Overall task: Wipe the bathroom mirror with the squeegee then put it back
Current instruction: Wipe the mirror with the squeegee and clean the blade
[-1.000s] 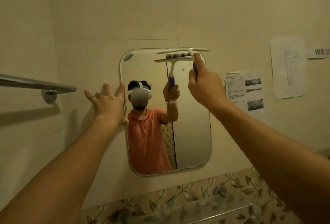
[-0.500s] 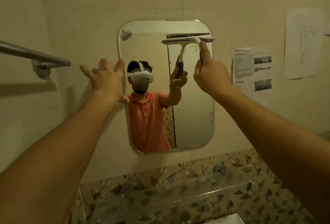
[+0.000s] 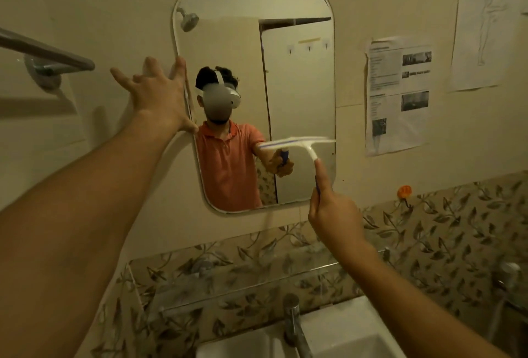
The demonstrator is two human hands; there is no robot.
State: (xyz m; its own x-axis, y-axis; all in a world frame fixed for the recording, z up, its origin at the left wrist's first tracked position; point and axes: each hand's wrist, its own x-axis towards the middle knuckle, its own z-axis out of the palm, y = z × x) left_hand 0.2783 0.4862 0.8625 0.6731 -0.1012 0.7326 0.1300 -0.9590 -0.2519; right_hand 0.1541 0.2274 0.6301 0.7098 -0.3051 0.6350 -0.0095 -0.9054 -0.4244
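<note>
right hand curls round the squeegee handle, blade across the lower right of the mirror. left hand, fingers spread, braces the mirror's left edge. looks mid-wipe to me; next the pull wants carrying to the bottom rim under even pressure.

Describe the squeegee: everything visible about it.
The squeegee is T-shaped and looks plastic: a wide white blade bar, a curved white neck and a blue handle. The bar lies nearly level against the lower right part of the mirror and looks blurred. The right hand grips the handle from below, with one finger stretched up along the neck.
</note>
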